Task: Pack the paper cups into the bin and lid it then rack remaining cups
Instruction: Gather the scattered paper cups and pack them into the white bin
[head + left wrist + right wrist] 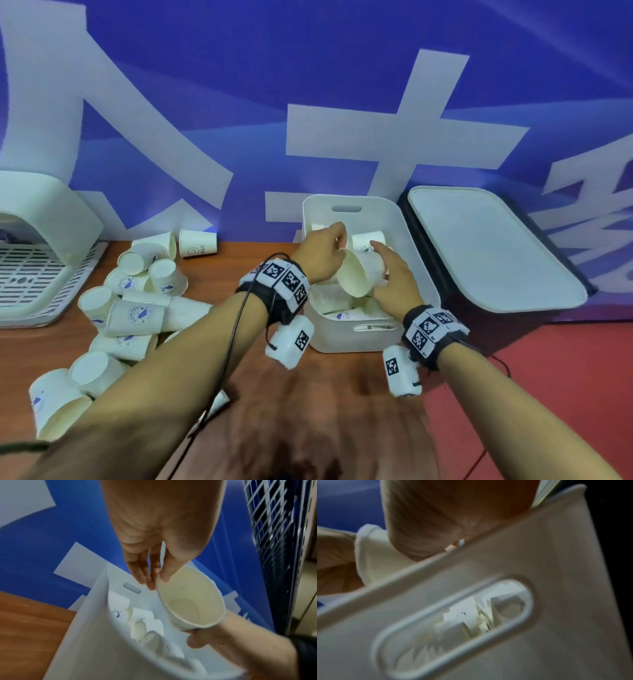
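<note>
- Several paper cups already lie in the bin [416, 260]; we judge packing roughly at the midpoint.
- Our left hand [320, 253] pinches the rim of one cup [359, 272] with thumb and fingers; our right hand [394, 274] wraps round its side. That cup sits tilted over the bin, mouth toward us, not yet dropped.
- Many loose cups [137, 315] are piled on the desk [325, 387] left of the bin, under our left arm.
- Lid [493, 246] leans against the blue backdrop just right of the bin, not fitted.
- Rack [30, 270] sits far left, apparently holding no cups; racking not started.
- Obstruction: cups in the bin lie jumbled, which may block the lid.
</note>
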A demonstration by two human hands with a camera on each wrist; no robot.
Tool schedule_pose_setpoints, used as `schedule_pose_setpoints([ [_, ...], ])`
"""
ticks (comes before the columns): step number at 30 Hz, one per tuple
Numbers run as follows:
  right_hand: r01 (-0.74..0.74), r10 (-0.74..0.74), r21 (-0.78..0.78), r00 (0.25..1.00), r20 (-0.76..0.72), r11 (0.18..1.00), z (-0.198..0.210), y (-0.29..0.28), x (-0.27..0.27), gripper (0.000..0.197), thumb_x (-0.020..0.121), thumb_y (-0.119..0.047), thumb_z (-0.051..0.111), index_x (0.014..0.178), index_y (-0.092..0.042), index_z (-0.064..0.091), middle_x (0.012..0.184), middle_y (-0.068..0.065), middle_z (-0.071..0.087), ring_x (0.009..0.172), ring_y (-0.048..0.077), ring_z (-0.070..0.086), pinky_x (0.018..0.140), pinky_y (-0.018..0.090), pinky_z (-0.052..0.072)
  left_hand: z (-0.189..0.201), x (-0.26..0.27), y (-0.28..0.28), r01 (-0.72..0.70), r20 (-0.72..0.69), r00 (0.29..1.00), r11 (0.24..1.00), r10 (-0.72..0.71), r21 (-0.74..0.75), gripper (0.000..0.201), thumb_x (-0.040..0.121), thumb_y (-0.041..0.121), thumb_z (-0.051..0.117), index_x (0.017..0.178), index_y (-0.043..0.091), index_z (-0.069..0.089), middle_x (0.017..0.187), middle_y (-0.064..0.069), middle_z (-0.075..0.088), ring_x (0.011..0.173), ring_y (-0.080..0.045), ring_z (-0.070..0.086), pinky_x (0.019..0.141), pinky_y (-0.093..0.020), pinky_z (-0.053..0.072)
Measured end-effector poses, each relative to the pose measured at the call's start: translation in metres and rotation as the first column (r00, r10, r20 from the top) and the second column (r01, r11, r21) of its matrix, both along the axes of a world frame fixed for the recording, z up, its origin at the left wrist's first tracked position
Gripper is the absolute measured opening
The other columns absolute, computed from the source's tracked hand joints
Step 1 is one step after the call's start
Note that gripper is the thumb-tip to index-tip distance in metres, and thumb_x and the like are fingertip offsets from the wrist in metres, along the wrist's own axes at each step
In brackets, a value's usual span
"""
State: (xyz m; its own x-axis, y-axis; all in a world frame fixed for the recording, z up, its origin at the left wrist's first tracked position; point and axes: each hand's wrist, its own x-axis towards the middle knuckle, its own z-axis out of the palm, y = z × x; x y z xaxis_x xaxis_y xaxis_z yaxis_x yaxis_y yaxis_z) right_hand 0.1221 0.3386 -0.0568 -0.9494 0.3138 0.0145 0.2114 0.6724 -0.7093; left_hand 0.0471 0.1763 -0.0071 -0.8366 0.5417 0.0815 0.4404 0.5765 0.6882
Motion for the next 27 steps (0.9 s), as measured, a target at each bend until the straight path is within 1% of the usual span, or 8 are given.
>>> schedule_pose_setpoints([
  [2,-0.06,0.054,0.089,0.996,0.073,0.994,-0.012,0.003,-0.003,0.083,0.068,-0.019,0.068,0.142,-0.033,0.036,0.145,-0.003,0.041,0.133,0.018,0.037,0.112,0.035,0.031,-0.018,0.001,0.009,0.037,-0.063,0.997,0.992,-0.045,-0.124,0.01,0.082,0.004,0.051,0.087,0.013,0.048,0.086,-0.012,0.062,0.081,-0.031,0.055,0.069,-0.03,0.041],
  [4,-0.117,0.1,0.146,0.987,0.122,0.982,-0.018,0.003,-0.005,0.075,0.07,-0.017,0.067,0.139,-0.033,0.043,0.145,-0.005,0.043,0.134,0.018,0.037,0.111,0.024,0.026,-0.037,0.001,0.01,0.001,-0.126,0.991,0.955,-0.04,-0.296,0.015,0.08,0.006,0.05,0.093,0.014,0.052,0.091,-0.013,0.064,0.088,-0.032,0.057,0.077,-0.032,0.039],
  [8,-0.11,0.107,0.01,0.982,0.158,0.994,-0.006,-0.001,-0.001,0.054,0.07,0.006,0.054,0.117,-0.019,0.065,0.112,0.0,0.063,0.104,0.014,0.055,0.092,0.013,0.035,-0.055,-0.001,0.003,-0.006,-0.172,0.982,0.911,-0.071,-0.411,0.026,0.074,0.001,0.047,0.09,0.02,0.054,0.088,-0.003,0.062,0.095,-0.025,0.055,0.09,-0.034,0.032],
  [11,-0.112,0.108,0.016,0.98,0.169,0.994,-0.003,-0.004,-0.001,0.046,0.075,0.006,0.045,0.104,-0.019,0.071,0.091,-0.004,0.067,0.091,0.013,0.058,0.089,0.016,0.043,-0.051,-0.007,-0.004,0.047,-0.079,0.993,0.915,-0.085,-0.401,0.025,0.079,0.004,0.048,0.095,0.021,0.059,0.091,0.005,0.062,0.1,-0.018,0.055,0.096,-0.032,0.028],
  [17,-0.147,0.142,0.004,0.961,0.237,0.989,-0.005,-0.004,-0.005,0.034,0.079,-0.003,0.053,0.093,-0.023,0.076,0.105,-0.003,0.072,0.105,0.017,0.06,0.098,0.024,0.042,-0.047,0.0,-0.001,0.051,-0.105,0.984,0.801,-0.141,-0.597,0.026,0.08,0.009,0.051,0.097,0.025,0.063,0.103,-0.001,0.061,0.101,-0.021,0.053,0.097,-0.031,0.028],
  [20,-0.153,0.142,0.019,0.952,0.271,0.988,-0.006,-0.005,-0.004,0.034,0.077,-0.006,0.053,0.092,-0.027,0.076,0.105,-0.006,0.071,0.109,0.017,0.058,0.104,0.03,0.04,-0.048,0.001,0.004,0.042,-0.102,0.987,0.812,-0.124,-0.582,0.031,0.083,0.008,0.049,0.102,0.027,0.066,0.11,-0.001,0.059,0.108,-0.023,0.048,0.099,-0.03,0.028],
  [24,-0.094,0.078,0.067,0.974,0.211,0.993,-0.008,-0.005,0.001,0.031,0.075,-0.011,0.057,0.093,-0.029,0.074,0.107,-0.007,0.069,0.101,0.012,0.061,0.095,0.025,0.046,-0.053,0.002,-0.003,-0.049,-0.063,0.998,0.9,0.024,-0.433,0.037,0.086,0.0,0.044,0.107,0.023,0.063,0.117,-0.003,0.053,0.111,-0.03,0.043,0.094,-0.025,0.032],
  [27,-0.043,0.031,0.084,0.989,0.146,0.995,-0.006,-0.006,0.004,0.028,0.078,-0.014,0.057,0.1,-0.025,0.072,0.109,-0.005,0.067,0.1,0.013,0.061,0.093,0.026,0.047,-0.051,0.005,-0.008,0.007,-0.02,1.0,0.94,-0.014,-0.342,0.041,0.083,-0.007,0.038,0.107,0.018,0.062,0.117,-0.005,0.052,0.114,-0.03,0.041,0.091,-0.023,0.03],
])
